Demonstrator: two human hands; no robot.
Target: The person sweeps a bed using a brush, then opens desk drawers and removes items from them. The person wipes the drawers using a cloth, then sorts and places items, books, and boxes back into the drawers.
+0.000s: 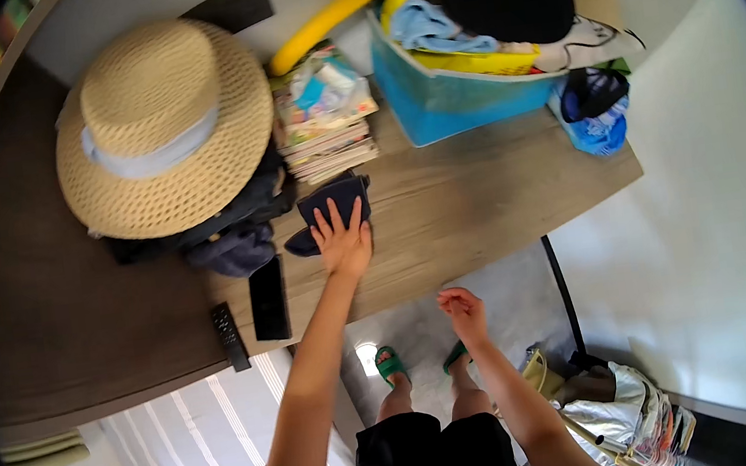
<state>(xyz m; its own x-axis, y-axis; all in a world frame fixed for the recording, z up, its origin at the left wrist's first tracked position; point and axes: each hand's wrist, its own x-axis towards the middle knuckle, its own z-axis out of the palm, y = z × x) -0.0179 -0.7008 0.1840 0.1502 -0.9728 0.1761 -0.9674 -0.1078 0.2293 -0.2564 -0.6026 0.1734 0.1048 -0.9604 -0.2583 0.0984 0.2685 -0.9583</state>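
Observation:
My left hand (346, 246) lies flat, fingers spread, on a folded dark navy cloth piece (332, 203) on the wooden desktop (443, 196). A curved dark flap of that cloth sticks out beside the wrist. In the air past the desk's near edge, my right hand (464, 313) is loosely curled, with nothing visible in it. Left of my left hand are a black phone (269, 300), a black remote control (229, 336) and a crumpled dark cloth (235, 250). Just behind the navy cloth stands a stack of booklets (330, 150) topped by a clear plastic packet.
A wide straw hat (154, 120) rests on dark clothes at the left. Behind, a blue bin (460, 106) holds a black cap, cloths and yellow things. A yellow tube (329, 22) leans there. A blue bag (600, 126) sits at the right end. Hung clothes (636, 406) stand lower right.

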